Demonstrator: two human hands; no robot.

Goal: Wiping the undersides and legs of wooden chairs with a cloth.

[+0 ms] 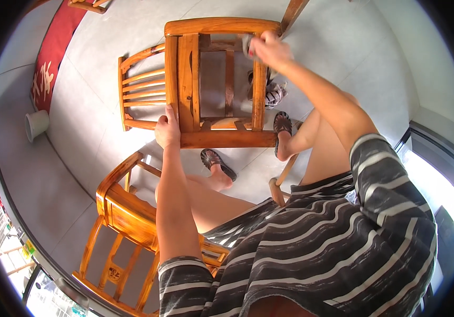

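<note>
In front of me a wooden chair [184, 83] is tipped over, with its frame and rails facing up towards me. Its slatted backrest [144, 89] points left. My left hand [167, 128] grips the chair's left edge near the lower corner, thumb laid along the wood. At the upper right of the frame, my right hand [272, 50] is blurred. It holds a small grey piece, probably a cloth [246, 46], against or close to the inside of the right-hand rail. How firmly it touches the wood is not clear.
A second wooden chair [132, 210] stands at my lower left. A striped cloth [275, 96] lies behind the tipped chair's right rail. A white bin [37, 125] is by the left wall, near a red banner [54, 59] with writing. My sandalled feet [217, 164] rest on the tiled floor.
</note>
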